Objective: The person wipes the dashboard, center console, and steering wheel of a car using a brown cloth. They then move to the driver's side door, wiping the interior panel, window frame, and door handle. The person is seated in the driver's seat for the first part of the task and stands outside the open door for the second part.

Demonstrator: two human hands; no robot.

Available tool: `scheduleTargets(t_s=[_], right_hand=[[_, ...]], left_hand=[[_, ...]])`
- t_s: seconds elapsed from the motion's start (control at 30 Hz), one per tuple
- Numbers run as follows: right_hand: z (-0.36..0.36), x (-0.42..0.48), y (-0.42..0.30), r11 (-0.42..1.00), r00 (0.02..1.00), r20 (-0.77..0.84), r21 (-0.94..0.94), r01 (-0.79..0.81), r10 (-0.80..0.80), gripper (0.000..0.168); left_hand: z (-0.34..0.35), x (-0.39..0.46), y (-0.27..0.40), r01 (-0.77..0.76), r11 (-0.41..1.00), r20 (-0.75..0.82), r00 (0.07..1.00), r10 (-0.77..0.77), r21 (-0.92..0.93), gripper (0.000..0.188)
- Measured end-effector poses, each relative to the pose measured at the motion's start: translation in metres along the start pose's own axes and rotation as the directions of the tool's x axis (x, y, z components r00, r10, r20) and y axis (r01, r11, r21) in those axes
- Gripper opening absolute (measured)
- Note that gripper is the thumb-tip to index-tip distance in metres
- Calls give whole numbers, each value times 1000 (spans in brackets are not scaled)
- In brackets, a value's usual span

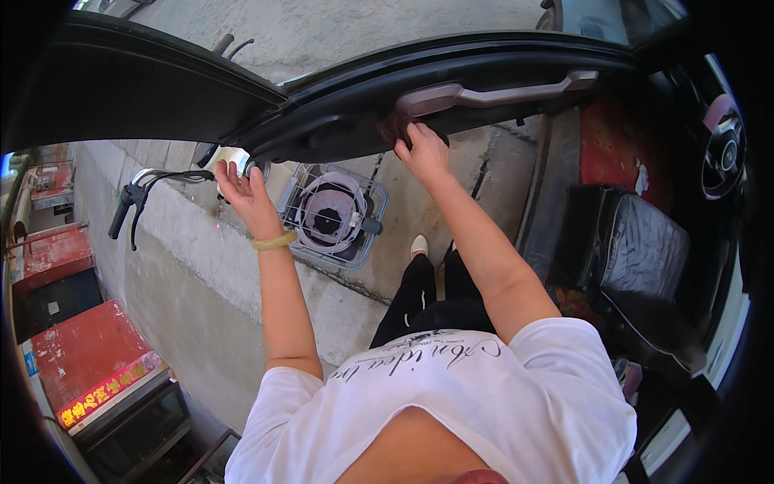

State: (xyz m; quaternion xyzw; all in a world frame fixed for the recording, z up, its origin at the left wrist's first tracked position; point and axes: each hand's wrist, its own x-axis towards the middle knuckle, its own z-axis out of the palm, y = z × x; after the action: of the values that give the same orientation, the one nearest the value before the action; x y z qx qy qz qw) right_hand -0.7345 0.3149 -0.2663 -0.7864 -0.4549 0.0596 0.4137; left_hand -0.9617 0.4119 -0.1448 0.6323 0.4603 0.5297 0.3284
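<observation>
My right hand (423, 154) is at the lower edge of an open black vehicle door (338, 85), just below its pinkish-grey armrest (496, 97). Its fingers are curled around a dark, blurred item (396, 126), perhaps a cloth, against the door's inner panel. My left hand (248, 196) is raised with the fingers apart and holds nothing; a pale yellow bangle (274, 241) circles that wrist. From this view it overlaps the front of a two-wheeler, between its handlebar (172, 176) and a grey wire basket (369, 242). A round pinkish item (347, 209) sits inside the basket.
To my right the vehicle's interior shows a black-and-grey seat (644, 245), a red floor mat (604, 145) and a steering wheel (722, 151). Concrete paving with a raised strip (199, 224) runs below. Red-roofed stalls (91, 357) line the left, one bearing a sign with writing.
</observation>
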Motion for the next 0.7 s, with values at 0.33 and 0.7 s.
scheduleTargets(t_s=[0.33,0.7], right_hand=[[-43,23,75,306,766,88,883,-356,637,21],[-27,-5,-14,541,897,-50,812,-220,440,40]], left_hand=[[23,54,0,-56,992,-138,990,40,-112,64],[24,51,1,-10,989,-126,992,-9,-150,80]])
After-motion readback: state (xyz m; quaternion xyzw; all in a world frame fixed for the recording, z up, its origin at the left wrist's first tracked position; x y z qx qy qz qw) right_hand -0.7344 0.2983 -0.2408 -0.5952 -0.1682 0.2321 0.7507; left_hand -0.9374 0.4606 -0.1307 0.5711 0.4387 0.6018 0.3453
